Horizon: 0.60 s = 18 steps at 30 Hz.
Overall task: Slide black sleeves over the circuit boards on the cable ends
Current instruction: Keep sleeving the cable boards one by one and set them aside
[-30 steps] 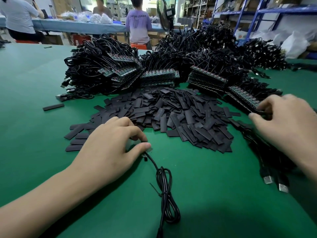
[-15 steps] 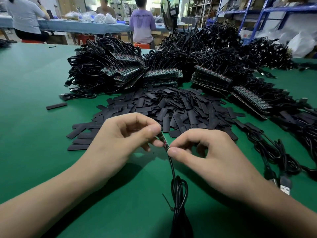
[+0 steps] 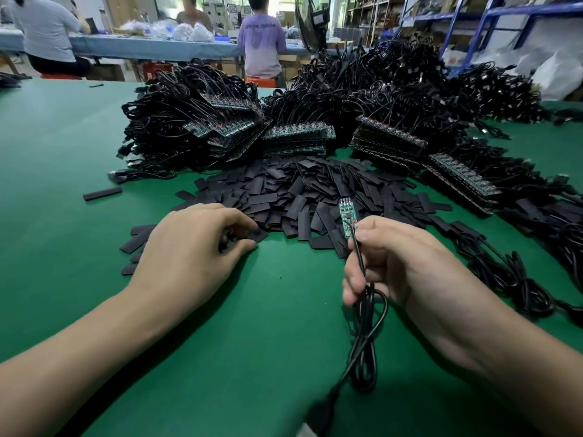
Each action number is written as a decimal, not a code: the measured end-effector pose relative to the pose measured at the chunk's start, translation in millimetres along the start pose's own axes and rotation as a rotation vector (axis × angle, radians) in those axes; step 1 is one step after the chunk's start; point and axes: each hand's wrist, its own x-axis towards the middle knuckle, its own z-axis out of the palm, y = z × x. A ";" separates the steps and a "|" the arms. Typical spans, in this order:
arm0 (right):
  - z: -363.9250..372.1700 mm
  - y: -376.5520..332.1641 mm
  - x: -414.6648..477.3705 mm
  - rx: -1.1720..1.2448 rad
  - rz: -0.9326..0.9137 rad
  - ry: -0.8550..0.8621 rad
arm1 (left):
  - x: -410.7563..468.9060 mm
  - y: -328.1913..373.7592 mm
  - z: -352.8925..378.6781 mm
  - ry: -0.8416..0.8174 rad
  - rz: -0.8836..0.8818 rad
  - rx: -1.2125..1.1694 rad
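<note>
a green table is spread across the whole view, and three seated people are seen at a far bench behind it. the back of the table is taken up by heaps of black cables, with their green boards stacked in rows along the near edge of the heaps. just in front of these, a pile of black sleeves is heaped flat on the cloth.

the left hand is laid at the near left edge of that pile, palm down, with fingers and thumb curled in around an edge sleeve; whether that sleeve is actually pinched cannot be told. the right hand is raised off the table, and a bundled cable is gripped between its thumb and curled fingers, the loops being left to hang below the hand.

the circuit board at that cable's end is held upright just above the thumb, bare and uncovered, in front of the sleeve pile. a lone sleeve is seen lying well apart to the left
</note>
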 end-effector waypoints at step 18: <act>8.7 5.5 -2.4 -0.172 -0.029 -0.108 | 1.1 -2.7 4.8 0.026 0.081 -0.165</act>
